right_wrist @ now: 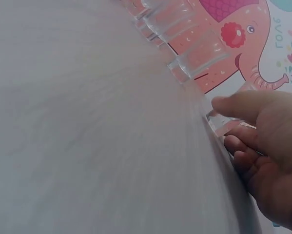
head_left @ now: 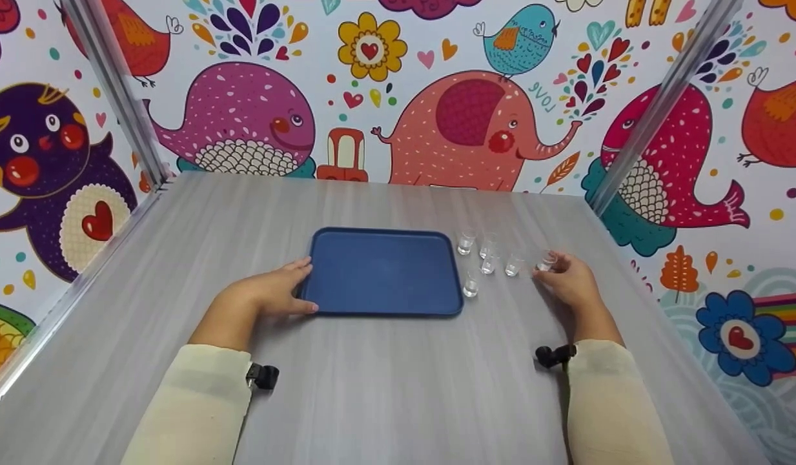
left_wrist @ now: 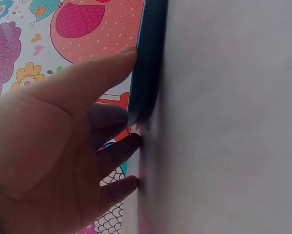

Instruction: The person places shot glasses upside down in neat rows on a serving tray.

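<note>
A dark blue tray [head_left: 381,271] lies flat on the table. My left hand [head_left: 278,290] is at its left end, fingers extended, the thumb touching the near corner and the fingertips at the left rim. In the left wrist view, the thumb [left_wrist: 104,70] reaches the tray's side [left_wrist: 148,63]. Over on the right, my right hand [head_left: 571,281] pinches a small clear shot glass [head_left: 546,260] between thumb and fingers. The right wrist view shows that glass [right_wrist: 219,119] low at the tabletop, partly hidden by the fingers.
Several similar clear glasses stand between the tray and my right hand, among them one near the tray's right corner [head_left: 470,286] and one closest to the hand [head_left: 514,265]. Patterned panels [head_left: 346,116] with metal posts [head_left: 117,97] border the table [head_left: 398,387].
</note>
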A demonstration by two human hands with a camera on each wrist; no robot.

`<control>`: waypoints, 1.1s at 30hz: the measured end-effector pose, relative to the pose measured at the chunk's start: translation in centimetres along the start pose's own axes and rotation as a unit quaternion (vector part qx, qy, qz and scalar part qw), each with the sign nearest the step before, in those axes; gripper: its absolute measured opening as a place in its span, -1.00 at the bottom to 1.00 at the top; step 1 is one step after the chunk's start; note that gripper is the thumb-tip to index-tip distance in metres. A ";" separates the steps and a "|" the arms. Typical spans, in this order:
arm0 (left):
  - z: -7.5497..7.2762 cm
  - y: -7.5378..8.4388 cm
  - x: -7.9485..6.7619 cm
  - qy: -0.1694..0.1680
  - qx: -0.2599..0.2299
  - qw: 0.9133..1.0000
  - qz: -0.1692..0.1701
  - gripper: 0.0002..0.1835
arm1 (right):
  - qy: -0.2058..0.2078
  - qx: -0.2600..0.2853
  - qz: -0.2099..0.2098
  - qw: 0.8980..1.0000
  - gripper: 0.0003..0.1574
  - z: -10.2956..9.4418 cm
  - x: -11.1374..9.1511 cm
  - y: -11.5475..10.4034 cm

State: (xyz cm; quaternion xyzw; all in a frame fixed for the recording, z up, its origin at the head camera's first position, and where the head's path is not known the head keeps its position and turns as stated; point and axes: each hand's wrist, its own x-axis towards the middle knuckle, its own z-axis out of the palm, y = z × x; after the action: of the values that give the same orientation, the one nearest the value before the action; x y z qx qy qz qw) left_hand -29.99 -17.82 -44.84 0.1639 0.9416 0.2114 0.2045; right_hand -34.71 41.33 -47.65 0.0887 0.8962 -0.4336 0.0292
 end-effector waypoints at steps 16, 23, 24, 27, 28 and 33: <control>-0.2 0.2 -0.1 -0.006 0.005 1.000 0.007 0.06 | 0.037 0.028 0.041 0.998 -0.28 -0.2 -0.3 -1.0; -0.2 0.3 -0.2 -0.006 0.001 1.000 0.007 0.05 | 0.040 0.085 0.051 0.994 -0.16 -0.6 -0.5 -1.9; -0.2 0.3 -0.2 -0.007 0.002 1.000 0.008 0.05 | 0.043 0.098 0.052 0.993 -0.16 -0.6 -0.6 -2.1; -0.1 0.2 -0.1 -0.008 0.000 1.000 0.010 0.05 | 0.048 0.140 0.065 0.987 -0.15 -0.6 -0.9 -3.1; -0.1 0.1 0.0 -0.008 0.000 1.000 0.010 0.06 | 0.051 0.146 0.068 0.986 -0.16 -0.6 -1.0 -3.5; -0.2 -0.1 -0.1 -0.006 -0.002 1.000 0.011 0.07 | 0.068 0.126 0.045 0.989 -0.18 0.0 -1.2 -5.4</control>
State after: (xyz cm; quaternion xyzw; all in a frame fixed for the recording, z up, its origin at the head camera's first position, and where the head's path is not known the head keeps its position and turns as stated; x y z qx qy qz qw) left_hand -30.06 -17.95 -44.67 0.1752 0.9381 0.2142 0.2085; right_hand -34.48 37.91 -43.33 0.1614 0.8293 -0.5344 -0.0234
